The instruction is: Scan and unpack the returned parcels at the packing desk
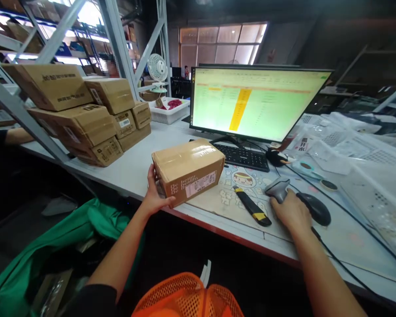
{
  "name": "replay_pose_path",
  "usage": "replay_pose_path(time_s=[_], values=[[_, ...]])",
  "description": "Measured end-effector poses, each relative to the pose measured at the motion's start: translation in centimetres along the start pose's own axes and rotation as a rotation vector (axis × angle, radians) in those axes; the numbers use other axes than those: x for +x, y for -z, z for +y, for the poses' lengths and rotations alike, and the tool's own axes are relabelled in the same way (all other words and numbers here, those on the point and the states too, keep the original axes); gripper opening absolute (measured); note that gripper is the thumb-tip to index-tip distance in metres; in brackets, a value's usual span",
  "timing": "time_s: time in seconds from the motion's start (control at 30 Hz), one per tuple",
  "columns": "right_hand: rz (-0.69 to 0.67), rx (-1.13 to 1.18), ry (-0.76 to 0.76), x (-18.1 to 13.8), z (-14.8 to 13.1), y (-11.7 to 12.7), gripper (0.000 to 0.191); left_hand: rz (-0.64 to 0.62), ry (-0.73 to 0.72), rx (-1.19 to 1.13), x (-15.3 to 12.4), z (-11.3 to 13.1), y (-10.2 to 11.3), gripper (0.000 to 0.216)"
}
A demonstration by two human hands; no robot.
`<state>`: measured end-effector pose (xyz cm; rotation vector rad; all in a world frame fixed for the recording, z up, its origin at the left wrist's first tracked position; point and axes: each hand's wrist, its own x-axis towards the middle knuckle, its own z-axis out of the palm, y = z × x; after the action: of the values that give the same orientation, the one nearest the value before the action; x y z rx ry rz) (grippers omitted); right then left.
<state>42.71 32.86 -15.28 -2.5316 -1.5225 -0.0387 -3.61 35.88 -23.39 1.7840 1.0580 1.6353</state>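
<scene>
A taped cardboard box (189, 169) with a printed label on its near side rests on the desk by the front edge. My left hand (155, 193) grips its left end, thumb along the lower front and fingers behind the corner. Over the desk mat, my right hand (292, 211) is wrapped round a grey barcode scanner (277, 188), whose head points up and left; the fingers beneath are partly hidden. Between the box and the scanner lies a black and yellow utility knife (252, 207). A black mouse (315, 208) sits just right of my right hand.
Behind the box stand a keyboard (244, 157) and a lit monitor (251, 103). Several cardboard boxes (82, 123) are stacked at left beside a metal post. Plastic bags (359, 145) and a white basket (379, 193) fill the right. A green sack (95, 220) hangs below the desk.
</scene>
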Motion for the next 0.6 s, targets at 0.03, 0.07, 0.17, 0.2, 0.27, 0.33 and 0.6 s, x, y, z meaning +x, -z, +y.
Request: replay_pose_path(time_s=[0.03,0.07,0.17,0.2,0.27,0.33,0.6], values=[[-0.016,-0.024,-0.006,0.0,-0.1,0.4,0.071,-0.005,0.008,-0.011,0.0,0.0,0.1,0.152],[-0.034,-0.047,-0.002,-0.2,-0.1,0.9,0.07,-0.012,0.018,-0.019,0.1,0.0,0.1,0.156],[-0.063,-0.059,0.128,-1.4,0.3,2.8,0.067,-0.037,0.053,-0.024,0.3,-0.1,0.4,0.162],[-0.07,-0.02,0.225,-2.1,0.4,3.5,0.064,-0.043,0.063,-0.02,0.3,0.0,0.4,0.162],[-0.109,0.112,0.449,-4.0,0.3,4.9,0.064,-0.052,0.064,-0.009,0.4,0.1,0.6,0.161],[-0.174,0.211,0.622,-5.9,-0.3,6.0,0.064,-0.064,0.045,-0.003,0.5,0.3,0.7,0.159],[-0.159,0.082,0.712,-5.9,-3.2,4.9,0.043,-0.028,0.015,-0.025,0.4,0.4,0.3,0.155]])
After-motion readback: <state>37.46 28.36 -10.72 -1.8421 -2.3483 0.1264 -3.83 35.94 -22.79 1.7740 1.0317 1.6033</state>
